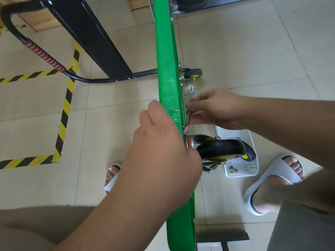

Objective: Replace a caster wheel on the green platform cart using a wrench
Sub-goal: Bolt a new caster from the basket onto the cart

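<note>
My right hand (pixel 215 107) pinches the shank of the wrench (pixel 191 93) between thumb and fingers. The wrench runs along the underside of the green platform cart (pixel 165 60), which stands on edge. Its lower end meets the mounting plate of the caster wheel (pixel 221 149), at 6 o'clock from that hand. My left hand (pixel 163 142) grips the deck edge, at 9 o'clock from the caster wheel. A second caster (pixel 194 73) sits at 12 o'clock. A white basket (pixel 252 142) holding loose nuts (pixel 233 169) lies at 4 o'clock.
</note>
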{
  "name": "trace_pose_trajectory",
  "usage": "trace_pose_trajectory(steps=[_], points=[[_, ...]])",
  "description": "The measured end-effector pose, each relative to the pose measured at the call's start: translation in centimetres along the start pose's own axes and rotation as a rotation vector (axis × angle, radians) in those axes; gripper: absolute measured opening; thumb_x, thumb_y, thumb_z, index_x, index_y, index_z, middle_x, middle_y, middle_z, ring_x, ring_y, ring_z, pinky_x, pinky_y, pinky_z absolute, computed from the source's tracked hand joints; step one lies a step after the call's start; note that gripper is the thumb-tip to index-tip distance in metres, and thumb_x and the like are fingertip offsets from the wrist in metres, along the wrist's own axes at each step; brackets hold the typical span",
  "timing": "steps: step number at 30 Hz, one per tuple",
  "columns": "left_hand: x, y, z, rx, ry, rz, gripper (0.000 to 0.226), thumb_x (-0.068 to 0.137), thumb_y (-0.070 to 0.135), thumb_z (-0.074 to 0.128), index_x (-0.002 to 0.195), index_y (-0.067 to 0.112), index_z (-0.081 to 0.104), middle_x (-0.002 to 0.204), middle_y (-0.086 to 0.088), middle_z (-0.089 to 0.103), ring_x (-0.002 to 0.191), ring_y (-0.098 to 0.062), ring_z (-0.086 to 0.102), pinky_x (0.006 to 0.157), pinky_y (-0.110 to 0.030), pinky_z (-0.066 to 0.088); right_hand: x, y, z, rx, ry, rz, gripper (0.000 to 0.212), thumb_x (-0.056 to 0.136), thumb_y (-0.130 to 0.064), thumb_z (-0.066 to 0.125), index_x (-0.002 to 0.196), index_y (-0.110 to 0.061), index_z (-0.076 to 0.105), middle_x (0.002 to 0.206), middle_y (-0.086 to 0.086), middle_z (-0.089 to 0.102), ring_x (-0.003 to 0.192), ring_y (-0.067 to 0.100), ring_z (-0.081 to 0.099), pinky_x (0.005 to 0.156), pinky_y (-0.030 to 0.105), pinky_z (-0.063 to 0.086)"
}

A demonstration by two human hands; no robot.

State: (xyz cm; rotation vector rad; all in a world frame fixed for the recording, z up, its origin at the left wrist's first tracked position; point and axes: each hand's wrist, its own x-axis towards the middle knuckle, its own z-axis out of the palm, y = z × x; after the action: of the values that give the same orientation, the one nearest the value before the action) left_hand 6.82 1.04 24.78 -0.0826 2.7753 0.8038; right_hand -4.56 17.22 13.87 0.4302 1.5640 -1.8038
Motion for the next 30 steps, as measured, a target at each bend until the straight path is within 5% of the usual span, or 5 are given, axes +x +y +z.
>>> trace_pose_trajectory(steps=[6,9,14,21,30], points=[[0.0,0.0,-0.1,-0.015,-0.004,0.001,0.050,0.087,0.026,0.067,0.119,0.029,0.030,0.102,0.009,0.040,0.084,-0.021,0.056,0.064,-0.038,0.049,0.0,0.8,0.5,0.057,0.071,0.245,0.023,0.101,-0.005,0.059,0.118,0.011,0.058,0.098,0.022,0.072,0.083,0.026,0.076,0.071,0.031,0.064],[0.0,-0.1,-0.1,-0.012,-0.005,0.001,0.049,0.087,0.025,0.067,0.118,0.029,0.030,0.102,0.009,0.040,0.084,-0.021,0.056,0.063,-0.037,0.048,-0.4,0.2,0.5,0.030,0.125,0.224,0.019,0.102,-0.003,0.056,0.116,0.010,0.057,0.095,0.023,0.071,0.075,0.026,0.077,0.066,0.030,0.065],[0.0,0.0,-0.1,-0.013,-0.020,-0.009,0.050,0.087,0.026,0.068,0.119,0.028,0.029,0.101,0.009,0.041,0.083,-0.020,0.056,0.057,-0.031,0.041,-1.3,-1.8,0.0,-0.165,0.277,-0.154,0.017,0.099,-0.004,0.062,0.113,0.004,0.060,0.101,0.024,0.071,0.077,0.027,0.078,0.073,0.035,0.065],[0.0,0.2,-0.1,-0.006,-0.006,-0.004,0.049,0.087,0.028,0.069,0.116,0.028,0.030,0.102,0.008,0.040,0.083,-0.022,0.057,0.059,-0.035,0.045,-5.1,-3.0,1.6,-0.485,0.097,-0.703,0.026,0.093,-0.013,0.070,0.117,-0.008,0.059,0.101,0.015,0.069,0.089,0.035,0.073,0.081,0.049,0.063],[-0.1,0.5,-0.2,0.008,-0.013,-0.019,0.050,0.085,0.027,0.068,0.116,0.030,0.029,0.101,0.008,0.040,0.081,-0.021,0.056,0.055,-0.032,0.036,-7.0,-0.6,2.0,-0.556,0.061,-0.790,0.026,0.092,-0.014,0.070,0.116,-0.011,0.060,0.100,0.008,0.067,0.092,0.025,0.069,0.083,0.052,0.058]])
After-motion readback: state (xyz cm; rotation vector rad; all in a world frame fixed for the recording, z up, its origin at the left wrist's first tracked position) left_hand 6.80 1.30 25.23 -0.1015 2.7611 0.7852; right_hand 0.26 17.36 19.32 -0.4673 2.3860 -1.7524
